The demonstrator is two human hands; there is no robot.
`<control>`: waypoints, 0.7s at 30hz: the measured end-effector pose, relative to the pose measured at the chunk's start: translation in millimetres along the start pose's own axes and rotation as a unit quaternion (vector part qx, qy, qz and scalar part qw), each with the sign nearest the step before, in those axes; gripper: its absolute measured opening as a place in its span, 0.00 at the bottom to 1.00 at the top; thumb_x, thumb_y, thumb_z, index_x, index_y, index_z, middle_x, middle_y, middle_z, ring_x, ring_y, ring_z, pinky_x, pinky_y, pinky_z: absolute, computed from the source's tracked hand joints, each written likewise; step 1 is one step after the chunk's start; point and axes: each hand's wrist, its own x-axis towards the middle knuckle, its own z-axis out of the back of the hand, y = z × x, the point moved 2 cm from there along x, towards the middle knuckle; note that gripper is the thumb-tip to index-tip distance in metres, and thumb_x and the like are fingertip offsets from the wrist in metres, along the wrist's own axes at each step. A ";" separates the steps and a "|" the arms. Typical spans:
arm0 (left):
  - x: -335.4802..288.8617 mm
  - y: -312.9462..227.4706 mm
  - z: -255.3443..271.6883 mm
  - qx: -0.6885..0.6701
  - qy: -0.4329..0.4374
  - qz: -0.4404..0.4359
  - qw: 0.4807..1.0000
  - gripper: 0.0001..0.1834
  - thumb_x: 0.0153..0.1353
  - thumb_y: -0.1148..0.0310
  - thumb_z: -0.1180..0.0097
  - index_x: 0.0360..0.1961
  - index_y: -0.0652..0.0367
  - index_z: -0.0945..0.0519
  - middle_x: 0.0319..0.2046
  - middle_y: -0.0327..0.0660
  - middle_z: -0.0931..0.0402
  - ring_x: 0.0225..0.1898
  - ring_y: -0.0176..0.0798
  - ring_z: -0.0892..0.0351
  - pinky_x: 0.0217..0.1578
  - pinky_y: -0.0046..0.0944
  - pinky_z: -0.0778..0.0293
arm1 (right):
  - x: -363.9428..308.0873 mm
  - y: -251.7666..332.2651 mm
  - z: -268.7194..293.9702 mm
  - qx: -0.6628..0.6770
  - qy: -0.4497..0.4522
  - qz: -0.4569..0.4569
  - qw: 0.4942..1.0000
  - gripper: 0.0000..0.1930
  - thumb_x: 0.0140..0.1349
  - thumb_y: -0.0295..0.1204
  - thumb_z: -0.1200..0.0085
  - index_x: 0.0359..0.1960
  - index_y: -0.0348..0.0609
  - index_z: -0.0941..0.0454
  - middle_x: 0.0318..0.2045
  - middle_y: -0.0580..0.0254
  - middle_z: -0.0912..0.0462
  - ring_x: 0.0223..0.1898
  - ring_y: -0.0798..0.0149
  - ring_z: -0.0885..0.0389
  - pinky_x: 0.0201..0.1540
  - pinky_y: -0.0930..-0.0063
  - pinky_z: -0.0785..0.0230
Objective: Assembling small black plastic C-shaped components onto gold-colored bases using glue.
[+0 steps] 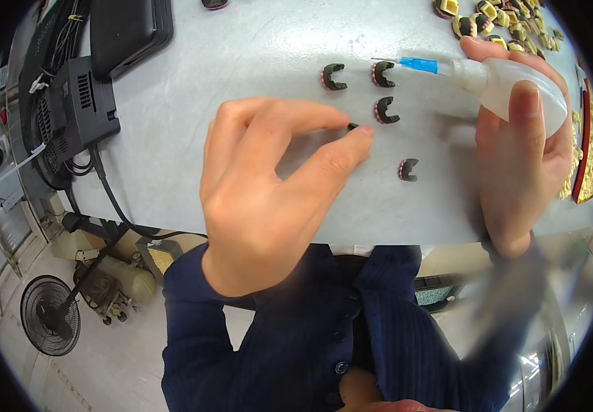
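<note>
My left hand [262,185] is closed in a pinch over the table, thumb and forefinger on a small dark piece [353,126] that is mostly hidden. A translucent squeeze bottle [494,89] lies in the grip of my right hand [530,151]. Its blue needle tip [418,65] points left, the thin needle reaching over a dark horseshoe-shaped dental piece [379,75] edged with pink tooth-like bumps. Similar dental pieces sit to its left [329,77], just below it [381,110] and nearer to me [404,170].
Many yellow and dark dental pieces [506,20] are heaped at the far right. A red-edged tray [585,151] of yellowish bits stands at the right. Along the left are a black case [131,34], a black device [87,103] and cables [111,189]. A fan [50,316] stands on the floor.
</note>
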 end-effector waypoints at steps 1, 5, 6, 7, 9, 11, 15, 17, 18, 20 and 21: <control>3.7 3.0 6.3 0.013 0.032 -0.033 0.999 0.19 0.35 0.79 0.27 0.34 0.56 0.14 0.31 0.38 0.22 0.32 0.38 0.28 0.29 0.32 0.31 | -0.1 0.3 -0.5 -0.009 0.000 -0.014 1.000 0.18 0.66 0.40 0.46 0.50 0.40 0.28 0.46 0.45 0.19 0.48 0.59 0.21 0.52 0.71 0.27; 1.6 8.7 13.0 0.040 -0.030 -0.038 0.998 0.20 0.36 0.80 0.27 0.36 0.59 0.15 0.35 0.42 0.22 0.34 0.37 0.26 0.28 0.31 0.30 | -0.2 -5.1 4.0 0.021 0.013 -0.012 1.000 0.19 0.66 0.41 0.47 0.51 0.41 0.28 0.47 0.45 0.19 0.49 0.58 0.22 0.55 0.67 0.30; 0.1 6.4 14.5 0.041 -0.030 -0.038 0.998 0.20 0.36 0.80 0.27 0.36 0.59 0.15 0.35 0.42 0.22 0.34 0.37 0.26 0.28 0.31 0.30 | -0.3 -5.3 5.1 0.032 0.019 -0.012 0.999 0.19 0.66 0.41 0.47 0.51 0.41 0.28 0.47 0.45 0.20 0.50 0.58 0.22 0.56 0.66 0.31; -1.9 3.4 14.7 0.045 -0.017 -0.011 0.999 0.21 0.36 0.79 0.27 0.36 0.60 0.15 0.36 0.43 0.22 0.33 0.37 0.26 0.27 0.31 0.30 | -0.5 -5.1 6.0 0.043 0.024 -0.011 0.999 0.19 0.66 0.41 0.47 0.51 0.41 0.28 0.48 0.45 0.20 0.50 0.58 0.22 0.57 0.65 0.31; -5.6 -1.0 11.6 0.045 -0.005 0.033 0.998 0.20 0.35 0.80 0.27 0.36 0.60 0.14 0.35 0.41 0.21 0.31 0.37 0.27 0.26 0.32 0.30 | -0.5 -3.9 4.3 0.044 0.032 -0.011 0.998 0.19 0.66 0.41 0.47 0.51 0.41 0.28 0.48 0.45 0.20 0.50 0.58 0.23 0.57 0.65 0.32; -7.3 -3.1 4.9 0.042 0.000 0.027 0.999 0.19 0.35 0.80 0.28 0.34 0.60 0.14 0.33 0.40 0.21 0.31 0.38 0.26 0.27 0.32 0.30 | -0.8 -2.6 4.3 0.039 0.037 -0.012 0.998 0.19 0.67 0.41 0.48 0.52 0.40 0.29 0.49 0.45 0.21 0.50 0.59 0.23 0.58 0.66 0.33; -7.2 1.1 3.5 0.045 -0.027 -0.017 0.998 0.16 0.34 0.80 0.28 0.30 0.59 0.15 0.31 0.37 0.18 0.35 0.42 0.24 0.32 0.34 0.28 | -3.1 -3.8 10.1 0.042 0.056 0.000 0.998 0.20 0.67 0.41 0.48 0.53 0.40 0.31 0.50 0.45 0.21 0.49 0.60 0.24 0.58 0.67 0.35; -7.7 1.2 4.0 0.043 -0.018 -0.017 0.999 0.18 0.34 0.80 0.28 0.31 0.59 0.15 0.32 0.38 0.18 0.38 0.43 0.24 0.34 0.35 0.28 | -5.6 -2.9 9.6 0.054 0.072 0.011 0.996 0.20 0.67 0.40 0.49 0.53 0.40 0.32 0.50 0.46 0.21 0.49 0.61 0.25 0.57 0.67 0.35; -7.7 1.6 3.7 0.040 -0.009 -0.015 0.999 0.19 0.34 0.80 0.28 0.33 0.59 0.15 0.34 0.38 0.17 0.40 0.45 0.23 0.37 0.36 0.27 | -7.2 -1.9 7.6 0.051 0.056 -0.008 0.997 0.20 0.67 0.40 0.49 0.53 0.40 0.32 0.49 0.46 0.21 0.48 0.62 0.25 0.56 0.69 0.35; -4.7 1.6 6.2 0.036 -0.014 -0.015 0.999 0.21 0.34 0.80 0.28 0.35 0.59 0.16 0.33 0.39 0.17 0.41 0.45 0.23 0.38 0.37 0.27 | -7.5 -3.2 9.0 0.049 0.040 -0.027 0.998 0.20 0.67 0.41 0.50 0.53 0.40 0.32 0.49 0.47 0.21 0.47 0.62 0.25 0.55 0.70 0.35; -4.0 1.5 7.5 0.031 -0.020 -0.015 0.999 0.23 0.34 0.80 0.28 0.37 0.59 0.16 0.33 0.39 0.16 0.42 0.46 0.23 0.40 0.38 0.26 | -6.4 -4.6 12.1 0.049 0.088 0.001 0.995 0.20 0.67 0.41 0.50 0.53 0.40 0.32 0.48 0.48 0.21 0.46 0.64 0.25 0.52 0.72 0.34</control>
